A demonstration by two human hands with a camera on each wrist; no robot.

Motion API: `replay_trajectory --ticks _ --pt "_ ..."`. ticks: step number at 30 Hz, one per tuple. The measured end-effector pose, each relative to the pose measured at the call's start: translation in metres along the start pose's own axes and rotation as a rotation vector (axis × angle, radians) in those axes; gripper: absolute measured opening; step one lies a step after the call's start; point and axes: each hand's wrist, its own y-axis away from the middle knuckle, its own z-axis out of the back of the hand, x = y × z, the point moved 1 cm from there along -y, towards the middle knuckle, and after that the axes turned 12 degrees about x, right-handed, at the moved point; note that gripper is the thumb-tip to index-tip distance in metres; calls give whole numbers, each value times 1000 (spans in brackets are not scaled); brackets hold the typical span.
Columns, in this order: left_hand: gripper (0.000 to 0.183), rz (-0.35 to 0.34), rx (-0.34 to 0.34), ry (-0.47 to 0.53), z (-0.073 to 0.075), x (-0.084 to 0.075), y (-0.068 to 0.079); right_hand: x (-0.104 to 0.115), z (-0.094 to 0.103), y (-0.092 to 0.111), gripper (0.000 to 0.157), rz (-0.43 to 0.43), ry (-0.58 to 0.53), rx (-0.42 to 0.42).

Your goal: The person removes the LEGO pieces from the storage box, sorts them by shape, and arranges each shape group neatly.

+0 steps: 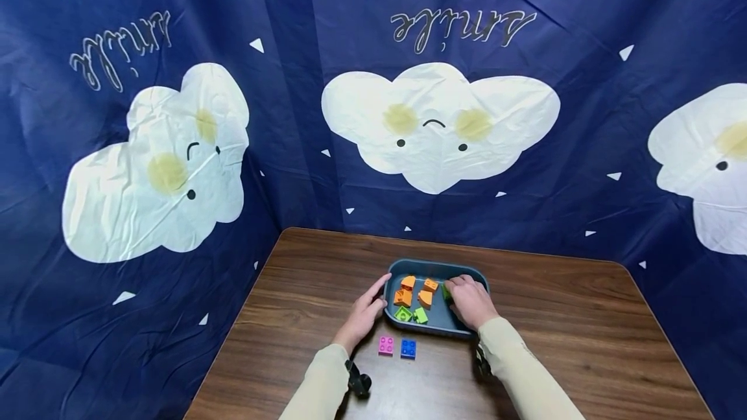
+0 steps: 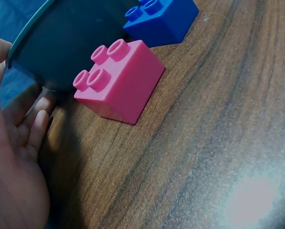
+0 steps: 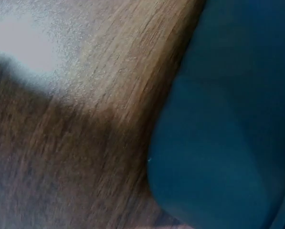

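Observation:
A dark teal tray (image 1: 449,326) sits on the table with several orange bricks (image 1: 403,297) and lime green bricks (image 1: 420,315) in it. My left hand (image 1: 360,319) rests against its left side, fingers straight along the wall; the left wrist view shows a fingertip at the rim. Inside the right part of the tray, my right hand (image 1: 471,301) holds a green brick (image 1: 446,291) at its fingertips, mostly hidden by the hand. The right wrist view shows only the tray's outer wall (image 3: 214,143) and table, not the brick.
In front of the tray, a pink brick (image 2: 118,81) and a blue brick (image 2: 163,24) stand side by side on the wooden table (image 1: 583,329), studs up. A dark blue cloth (image 1: 292,50) with white clouds hangs behind and beside the table.

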Motion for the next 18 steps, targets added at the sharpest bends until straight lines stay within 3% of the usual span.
replay_trajectory --ticks 12,18 --pt "62 -3 1 11 -1 -1 1 0 -1 2 32 -3 11 10" --pt "62 6 7 17 -1 -2 1 1 3 5 33 20 -18 -27"
